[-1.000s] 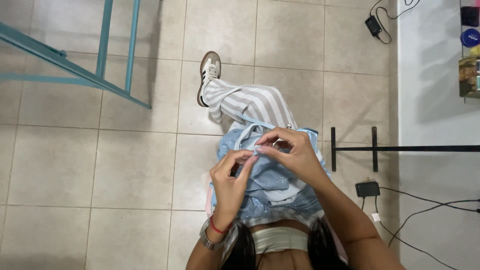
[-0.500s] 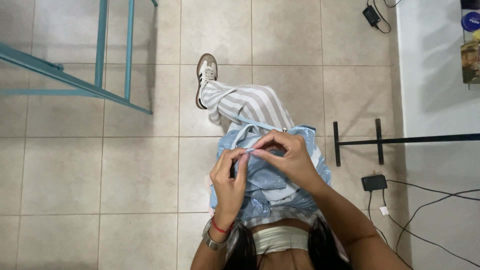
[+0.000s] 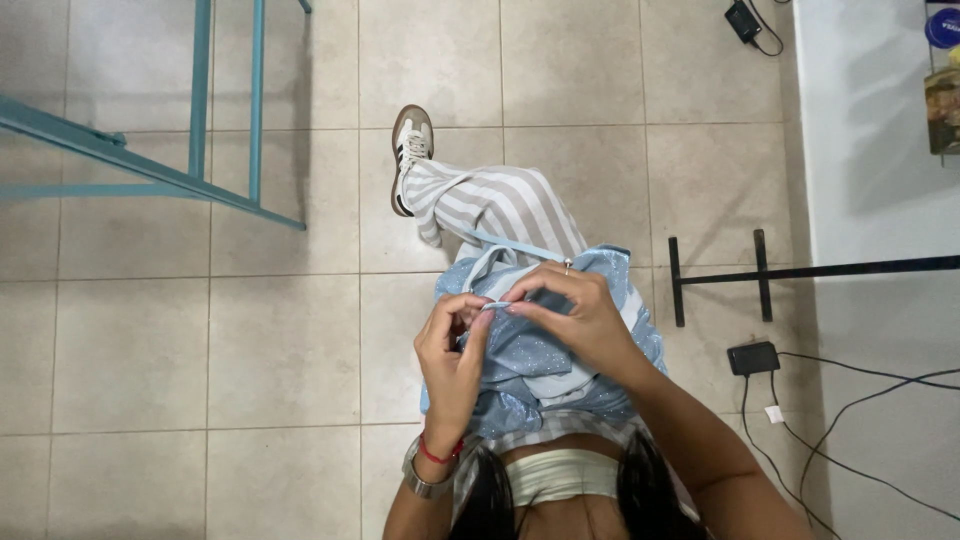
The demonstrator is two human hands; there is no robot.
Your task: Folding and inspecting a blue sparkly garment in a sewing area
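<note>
The left hand and the right hand meet over a light blue sparkly garment bunched in the person's lap, near the bottom centre of the view. Both hands pinch a narrow pale strap of the garment between thumb and fingertips, the left from the left side and the right from the right, so that the fingertips nearly touch. The strap is small and partly hidden by the fingers, so whether it is a strap or a folded hem is hard to tell. The left wrist carries a red cord bracelet and a silver watch.

Beyond the garment, a leg in grey-and-white striped trousers stretches far across the tiled floor and ends in a white sneaker. A teal metal frame stands far left. To the right lie a black stand and a black power adapter with its cables.
</note>
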